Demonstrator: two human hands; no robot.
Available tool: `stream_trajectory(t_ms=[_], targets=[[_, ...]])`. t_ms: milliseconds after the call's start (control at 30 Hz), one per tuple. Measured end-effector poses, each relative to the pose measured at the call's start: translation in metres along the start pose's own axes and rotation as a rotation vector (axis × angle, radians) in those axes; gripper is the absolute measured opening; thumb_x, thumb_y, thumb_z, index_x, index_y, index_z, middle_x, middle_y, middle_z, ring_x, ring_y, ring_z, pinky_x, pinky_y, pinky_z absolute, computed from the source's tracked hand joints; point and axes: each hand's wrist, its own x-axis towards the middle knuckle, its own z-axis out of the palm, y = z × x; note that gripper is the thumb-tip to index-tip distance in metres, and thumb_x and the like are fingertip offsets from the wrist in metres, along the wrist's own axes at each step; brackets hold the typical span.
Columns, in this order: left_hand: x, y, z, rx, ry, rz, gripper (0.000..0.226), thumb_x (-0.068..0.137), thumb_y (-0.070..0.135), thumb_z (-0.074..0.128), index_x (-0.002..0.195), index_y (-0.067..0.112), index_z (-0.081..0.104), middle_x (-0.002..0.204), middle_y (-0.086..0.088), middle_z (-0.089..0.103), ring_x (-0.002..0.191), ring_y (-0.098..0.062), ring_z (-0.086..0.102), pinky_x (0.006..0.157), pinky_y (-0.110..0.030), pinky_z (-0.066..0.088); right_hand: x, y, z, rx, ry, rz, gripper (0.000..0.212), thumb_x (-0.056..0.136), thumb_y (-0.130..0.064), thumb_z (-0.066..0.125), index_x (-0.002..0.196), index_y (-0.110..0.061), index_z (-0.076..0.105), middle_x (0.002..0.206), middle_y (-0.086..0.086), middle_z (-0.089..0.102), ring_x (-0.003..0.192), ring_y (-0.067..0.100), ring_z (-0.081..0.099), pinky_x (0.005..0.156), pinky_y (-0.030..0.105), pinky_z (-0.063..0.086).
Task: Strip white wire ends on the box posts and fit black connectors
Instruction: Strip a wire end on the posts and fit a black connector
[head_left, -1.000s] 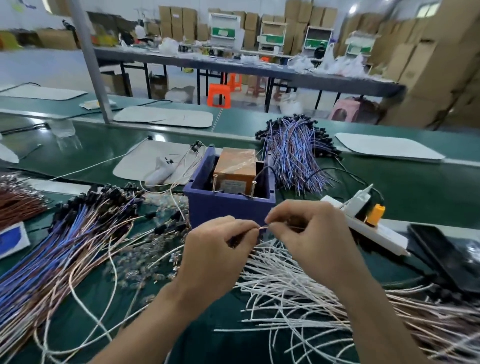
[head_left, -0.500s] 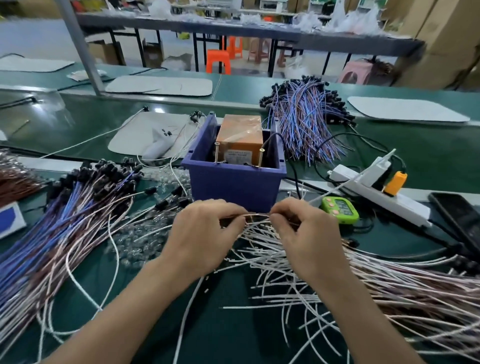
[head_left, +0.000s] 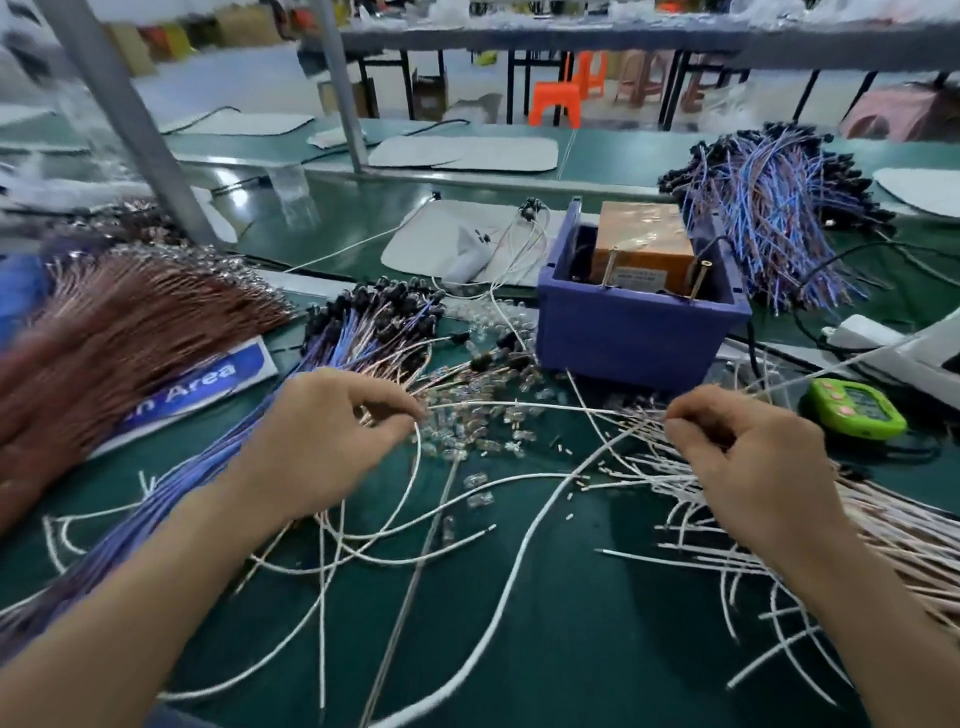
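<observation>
There is one blue box (head_left: 639, 332); two brass posts (head_left: 609, 267) rise inside it, beside one orange-brown block (head_left: 644, 241); one green timer (head_left: 852, 415) lies right of the box; two blue-and-pink wire bundles with black connectors (head_left: 395, 299) flank it, a rear bundle (head_left: 769, 228) behind its right, a near bundle (head_left: 363, 338) to its left; one brown bundle (head_left: 130, 312) lies farther left; before the box, one white wire (head_left: 519, 406) spans two hands, left hand (head_left: 327, 441) and right hand (head_left: 753, 467); loose white wires (head_left: 519, 571) there are too many to count.
</observation>
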Motion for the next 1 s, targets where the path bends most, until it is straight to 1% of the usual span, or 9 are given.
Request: stream_trajectory(t_ms=[67, 167, 267, 333, 467, 600, 767, 867, 1000], targets=[[-0.008, -0.005, -0.008, 0.012, 0.023, -0.018, 0.017, 0.080, 0.020, 0.082, 0.079, 0.037, 0.082, 0.072, 0.035, 0.069, 0.062, 0.012, 0.060, 0.060, -0.001, 0.039, -0.001, -0.002, 0.001, -0.004, -0.006, 0.001, 0.018, 0.087, -0.017, 0.076, 0.082, -0.033, 0.070, 0.082, -0.026, 0.068, 0.076, -0.003, 0.062, 0.066, 0.004, 0.040], [-0.030, -0.007, -0.001, 0.049, -0.138, 0.000, 0.016, 0.080, 0.038, 0.082, 0.093, 0.046, 0.078, 0.098, 0.037, 0.070, 0.095, 0.019, 0.060, 0.083, 0.001, 0.036, -0.002, -0.003, 0.001, -0.002, -0.001, 0.012, 0.018, 0.086, -0.018, 0.076, 0.079, -0.034, 0.069, 0.083, -0.027, 0.067, 0.074, -0.001, 0.062, 0.065, 0.004, 0.040], [-0.056, -0.009, 0.018, 0.138, -0.230, 0.090, 0.049, 0.081, 0.053, 0.071, 0.129, 0.045, 0.066, 0.136, 0.034, 0.054, 0.126, 0.022, 0.040, 0.109, -0.004, 0.019, -0.003, -0.004, 0.002, -0.005, 0.003, 0.007, 0.020, 0.085, -0.018, 0.076, 0.078, -0.036, 0.069, 0.083, -0.026, 0.068, 0.074, 0.002, 0.063, 0.065, 0.009, 0.042], [-0.066, -0.020, 0.023, 0.233, -0.210, 0.111, 0.059, 0.089, 0.048, 0.070, 0.145, 0.040, 0.054, 0.147, 0.025, 0.048, 0.136, 0.010, 0.036, 0.116, -0.013, 0.015, -0.003, -0.004, 0.003, -0.005, 0.001, 0.010, 0.022, 0.085, -0.018, 0.077, 0.078, -0.037, 0.069, 0.083, -0.027, 0.068, 0.075, 0.002, 0.063, 0.064, 0.014, 0.045], [-0.066, -0.056, 0.010, 0.408, -0.014, 0.141, 0.049, 0.096, 0.025, 0.064, 0.145, 0.024, 0.057, 0.143, 0.005, 0.059, 0.131, -0.014, 0.050, 0.116, -0.025, 0.026, -0.003, -0.003, 0.003, -0.008, 0.005, 0.007, 0.019, 0.085, -0.019, 0.077, 0.079, -0.035, 0.071, 0.081, -0.025, 0.068, 0.074, 0.005, 0.063, 0.064, 0.023, 0.049], [-0.057, -0.080, -0.006, 0.530, 0.050, 0.107, 0.048, 0.094, 0.029, 0.049, 0.137, 0.015, 0.064, 0.133, -0.005, 0.066, 0.123, -0.026, 0.059, 0.110, -0.038, 0.034, -0.002, 0.000, 0.005, -0.006, -0.006, -0.004, 0.018, 0.085, -0.017, 0.078, 0.079, -0.033, 0.071, 0.079, -0.022, 0.068, 0.073, 0.006, 0.063, 0.062, 0.016, 0.044], [-0.065, -0.056, 0.003, 0.537, 0.126, 0.137, 0.044, 0.090, 0.034, 0.053, 0.127, 0.017, 0.070, 0.136, -0.004, 0.063, 0.125, -0.028, 0.057, 0.110, -0.042, 0.036, -0.002, -0.001, 0.003, 0.039, -0.006, 0.000, 0.022, 0.086, -0.020, 0.077, 0.086, -0.041, 0.068, 0.077, -0.022, 0.069, 0.072, 0.005, 0.064, 0.065, 0.018, 0.046], [-0.070, -0.030, 0.023, 0.495, 0.150, 0.172, 0.047, 0.088, 0.038, 0.054, 0.129, 0.021, 0.067, 0.140, -0.001, 0.060, 0.130, -0.025, 0.051, 0.110, -0.041, 0.032, -0.001, 0.000, 0.004, 0.036, -0.011, 0.007, 0.027, 0.086, -0.019, 0.077, 0.088, -0.044, 0.067, 0.080, -0.023, 0.069, 0.072, 0.005, 0.064, 0.062, 0.019, 0.048], [-0.061, -0.039, 0.033, 0.532, 0.075, 0.184, 0.045, 0.089, 0.019, 0.055, 0.131, 0.015, 0.069, 0.142, -0.007, 0.061, 0.132, -0.027, 0.051, 0.113, -0.040, 0.031, -0.003, 0.002, 0.003, 0.050, -0.025, 0.022, 0.028, 0.086, -0.018, 0.078, 0.085, -0.044, 0.068, 0.076, -0.021, 0.069, 0.071, 0.006, 0.064, 0.064, 0.018, 0.047]])
